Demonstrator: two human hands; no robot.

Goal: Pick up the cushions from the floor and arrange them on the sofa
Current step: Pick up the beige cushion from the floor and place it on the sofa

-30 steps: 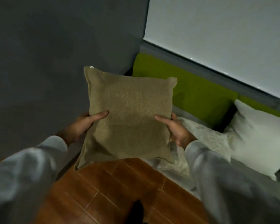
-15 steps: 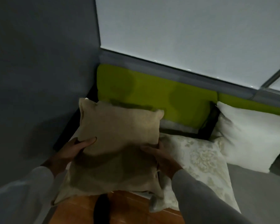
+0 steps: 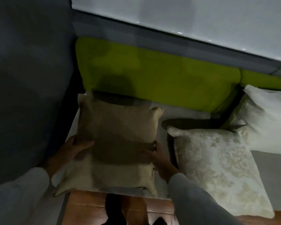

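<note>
- Tan cushion (image 3: 118, 143) is seen lying on the sofa seat (image 3: 185, 113) at its left end, far edge pointed toward the green backrest (image 3: 152, 75), near edge overhanging the seat front above the wooden floor (image 3: 88, 210).
- Left hand (image 3: 75, 148) is closed on the cushion's left edge, thumb laid on top; right hand (image 3: 159, 157) is closed on the right edge, fingers curled round the seam. Both are placed at mid-height, level with each other.
- Key relation: the cushion lies straight ahead between the hands, its longer run going from the person toward the backrest. Neither hand is judged nearer; a push away from the body would carry it back.
- A strip of bare seat is left between the cushion's far edge and the backrest.
- To the left, a dark grey wall or armrest (image 3: 31, 78) stands close; little sideways room there.
- To the right, a patterned cushion (image 3: 217, 168) lies just beside, apart by a narrow gap; a white cushion (image 3: 266, 120) leans further right.
</note>
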